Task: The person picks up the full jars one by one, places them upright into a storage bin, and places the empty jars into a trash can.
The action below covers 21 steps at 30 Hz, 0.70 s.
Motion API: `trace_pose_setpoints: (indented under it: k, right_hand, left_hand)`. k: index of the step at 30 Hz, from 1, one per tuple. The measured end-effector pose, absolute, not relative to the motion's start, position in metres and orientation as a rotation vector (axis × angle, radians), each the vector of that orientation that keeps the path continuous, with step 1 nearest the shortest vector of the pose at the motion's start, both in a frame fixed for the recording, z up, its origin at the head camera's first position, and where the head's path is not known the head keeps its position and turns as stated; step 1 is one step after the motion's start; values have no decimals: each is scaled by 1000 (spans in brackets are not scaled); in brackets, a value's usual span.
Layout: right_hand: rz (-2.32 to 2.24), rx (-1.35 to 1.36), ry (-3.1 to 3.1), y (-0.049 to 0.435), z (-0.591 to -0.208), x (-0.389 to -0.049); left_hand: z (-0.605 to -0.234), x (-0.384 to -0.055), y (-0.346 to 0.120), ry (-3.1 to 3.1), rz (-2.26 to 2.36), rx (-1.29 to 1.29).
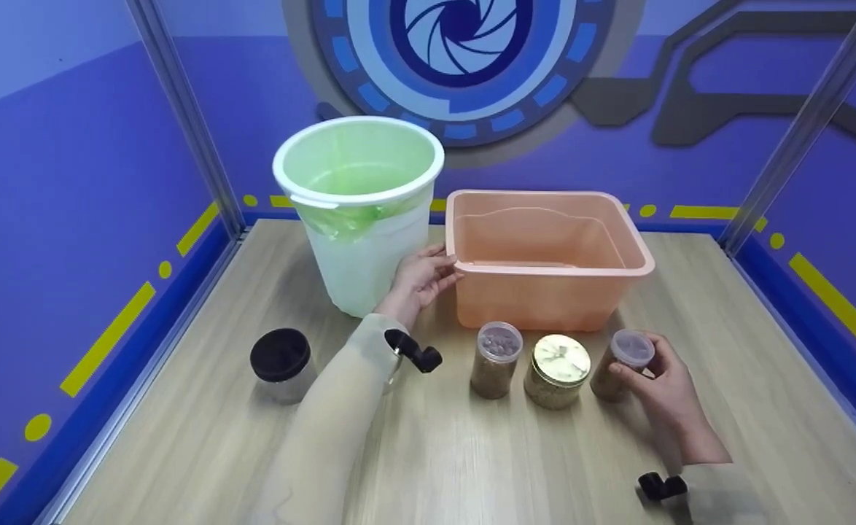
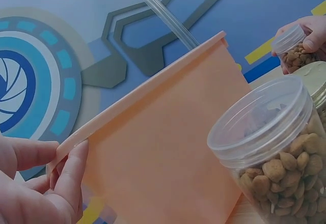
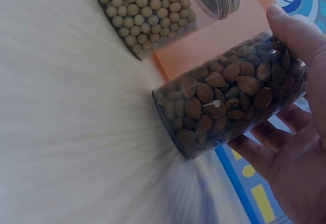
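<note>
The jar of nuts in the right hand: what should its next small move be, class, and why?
Probably raise the jar of nuts toward the orange bin: the right hand grips it, the bin stands open-topped behind, and the left hand pinches the bin's rim.

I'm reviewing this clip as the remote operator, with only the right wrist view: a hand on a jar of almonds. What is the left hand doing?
Observer: The left hand pinches the rim of the orange bin at the bin's left end.
Operator: Does anything stand beside that bin?
Observer: Yes, a white bucket stands to its left.
Operator: Any jar on the far side of the left sleeve?
Observer: Yes, a black-lidded jar stands left of it.
</note>
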State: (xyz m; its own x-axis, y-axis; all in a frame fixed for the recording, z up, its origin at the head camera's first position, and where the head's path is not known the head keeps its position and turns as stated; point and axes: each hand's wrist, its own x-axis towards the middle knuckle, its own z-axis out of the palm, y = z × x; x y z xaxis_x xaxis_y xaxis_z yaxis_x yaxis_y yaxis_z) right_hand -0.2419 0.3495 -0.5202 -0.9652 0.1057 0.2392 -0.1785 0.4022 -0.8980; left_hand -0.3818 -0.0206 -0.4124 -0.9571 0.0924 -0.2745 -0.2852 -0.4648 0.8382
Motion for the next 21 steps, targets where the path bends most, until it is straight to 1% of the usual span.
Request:
trace_pose_setpoints:
  k: [13, 18, 21]
  right_hand:
    - [1546, -19, -2413, 349, -516, -238]
    - [1516, -28, -2405, 349, -506, -237]
    - [1482, -14, -2386, 350, -494, -238]
  left_hand:
    - [-414, -381, -19, 1482, 2513, -256]
    - [-413, -381, -20, 1499, 2498, -276]
    - [-413, -381, -20, 1501, 2498, -276]
